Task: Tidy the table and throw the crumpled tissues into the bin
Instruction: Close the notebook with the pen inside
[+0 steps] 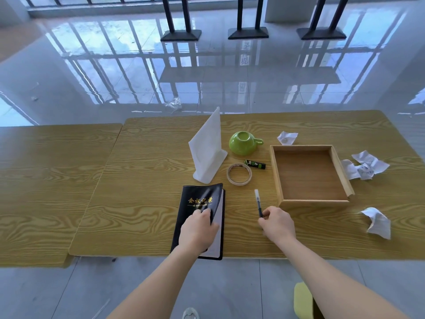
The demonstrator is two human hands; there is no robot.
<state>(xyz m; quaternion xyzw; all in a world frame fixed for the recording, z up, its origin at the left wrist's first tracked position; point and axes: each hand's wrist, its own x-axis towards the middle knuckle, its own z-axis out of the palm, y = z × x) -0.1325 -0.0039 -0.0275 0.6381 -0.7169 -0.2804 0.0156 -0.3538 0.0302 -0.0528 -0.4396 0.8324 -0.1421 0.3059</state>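
Observation:
A black notebook (195, 203) with gold lettering lies at the table's near edge, its cover partly lifted. My left hand (199, 229) rests on it, fingers gripping the cover's right edge. My right hand (277, 223) pinches the lower end of a pen (258, 202) that points away from me, beside an empty wooden tray (345, 171). Three crumpled tissues lie on the table: one (287, 138) behind the tray, one (364, 168) to its right, one (377, 222) near the front right.
A white folded stand (208, 148), an upturned green cup (243, 143), a tape roll (239, 174) and a small green-black tube (255, 164) sit mid-table. A yellow-green bin (303, 300) stands on the floor at my lower right. A second table (46, 180) adjoins on the left.

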